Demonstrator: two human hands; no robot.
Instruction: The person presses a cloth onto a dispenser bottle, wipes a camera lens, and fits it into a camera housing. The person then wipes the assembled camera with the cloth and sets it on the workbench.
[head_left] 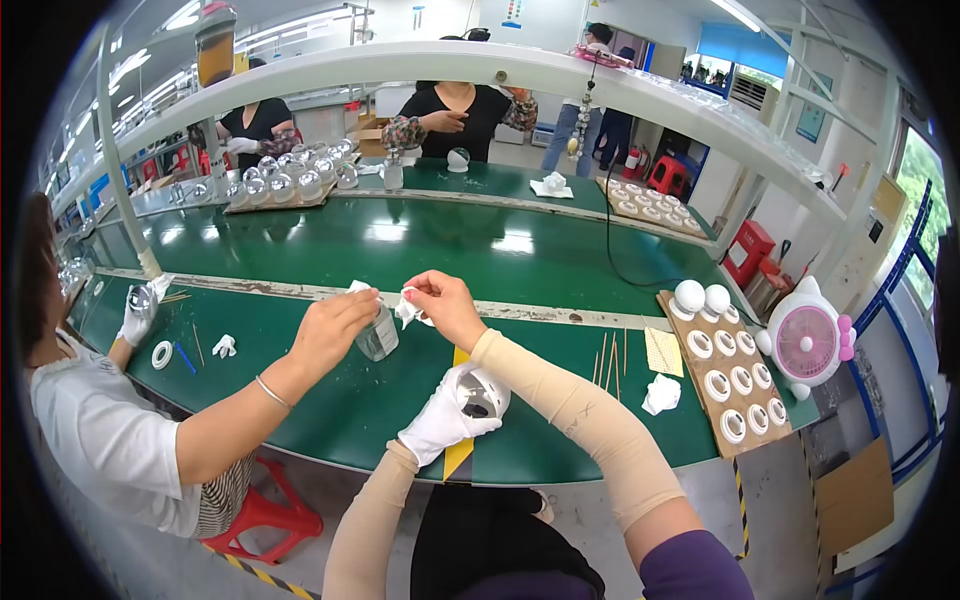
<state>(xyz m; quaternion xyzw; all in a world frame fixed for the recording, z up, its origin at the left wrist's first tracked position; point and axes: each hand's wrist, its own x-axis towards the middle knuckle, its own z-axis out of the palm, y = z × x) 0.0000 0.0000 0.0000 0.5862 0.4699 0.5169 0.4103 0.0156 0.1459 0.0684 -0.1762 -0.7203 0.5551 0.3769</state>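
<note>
My left hand, in a white glove, is wrapped round a shiny clear ball near the front edge of the table. Farther forward, my bare right hand pinches a crumpled white tissue between thumb and fingers. Just left of it stands a clear bottle. A co-worker's bare hand with a bracelet is at the bottle's top, with white tissue by its fingertips. That co-worker's other hand, gloved, holds another clear ball.
To my right lie thin wooden sticks, a crumpled tissue, a yellow pad and a board of white rings with two white balls. A pink fan stands beyond. Across the green table, a tray holds several clear balls.
</note>
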